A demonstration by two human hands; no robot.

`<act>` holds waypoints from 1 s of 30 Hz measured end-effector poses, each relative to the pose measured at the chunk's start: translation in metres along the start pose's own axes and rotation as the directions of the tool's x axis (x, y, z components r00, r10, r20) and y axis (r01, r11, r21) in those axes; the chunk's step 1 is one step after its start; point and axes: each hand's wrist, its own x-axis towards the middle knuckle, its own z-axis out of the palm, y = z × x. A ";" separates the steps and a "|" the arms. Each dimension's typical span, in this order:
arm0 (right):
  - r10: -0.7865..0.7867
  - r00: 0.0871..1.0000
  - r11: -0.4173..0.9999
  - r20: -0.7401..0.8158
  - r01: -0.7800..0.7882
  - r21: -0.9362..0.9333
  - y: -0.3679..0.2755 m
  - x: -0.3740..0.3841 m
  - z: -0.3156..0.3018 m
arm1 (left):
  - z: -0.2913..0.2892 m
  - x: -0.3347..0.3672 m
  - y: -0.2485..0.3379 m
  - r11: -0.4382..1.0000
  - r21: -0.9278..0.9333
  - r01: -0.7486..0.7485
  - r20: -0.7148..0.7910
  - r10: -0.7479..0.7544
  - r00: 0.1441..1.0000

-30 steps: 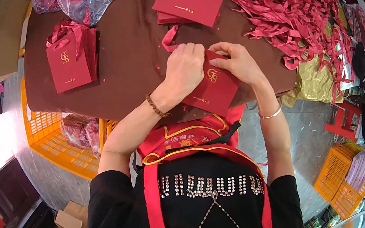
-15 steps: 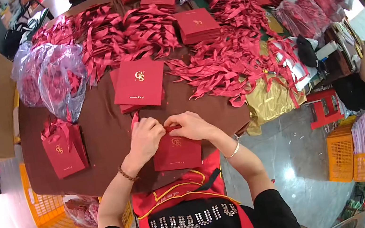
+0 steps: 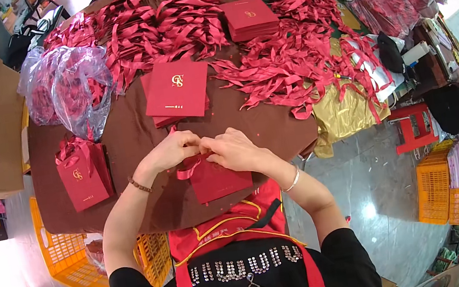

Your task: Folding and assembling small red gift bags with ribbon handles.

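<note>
The hands cover the top edge of the small red bag under them, so the fingertips' grip on its ribbon cannot be made out. Far beyond them, the surface runs past the top edge.

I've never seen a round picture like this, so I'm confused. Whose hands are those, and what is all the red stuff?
The camera sits on a person's head and looks down, which bends the picture round. The left hand and right hand belong to that person. Together they pinch a red ribbon at the top of a small flat dark red paper bag on the brown table. Nearby lie a stack of flat red bags, a finished red bag with ribbon handles, heaps of loose red ribbons and a clear plastic sack of more.
</note>
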 end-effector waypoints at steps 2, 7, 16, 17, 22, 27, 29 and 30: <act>0.014 0.999 1.000 0.030 -0.013 -0.008 -0.001 -0.002 -0.001 | -0.005 0.002 0.006 0.994 0.029 0.108 0.084 -0.110 0.990; 0.008 0.999 0.999 0.038 -0.007 -0.031 -0.003 -0.004 -0.003 | -0.012 0.005 0.002 0.981 0.143 0.129 0.231 -0.160 0.960; -0.068 0.997 0.993 -0.028 0.070 0.093 0.000 0.000 0.001 | -0.014 0.000 -0.004 0.997 -0.059 0.046 0.293 -0.027 0.956; -0.058 0.998 0.994 0.003 0.058 0.088 -0.001 0.000 -0.002 | -0.014 0.000 -0.005 0.996 -0.056 0.075 0.317 -0.053 0.947; -0.075 0.995 0.994 -0.070 0.081 0.080 0.001 0.001 0.003 | 0.000 0.000 -0.022 0.990 -0.141 -0.022 0.144 0.042 0.989; -0.207 0.978 0.976 0.021 0.205 0.067 -0.008 0.003 0.007 | 0.008 -0.001 -0.030 0.978 -0.201 0.065 -0.131 -0.093 0.987; -0.183 0.983 0.982 -0.021 0.184 0.049 -0.002 0.007 0.005 | 0.008 -0.002 -0.022 0.946 -0.315 0.073 -0.314 -0.176 0.933; -0.156 0.985 0.987 -0.070 0.159 0.038 0.000 0.011 0.007 | 0.003 -0.001 -0.020 0.895 -0.423 0.145 -0.339 -0.305 0.890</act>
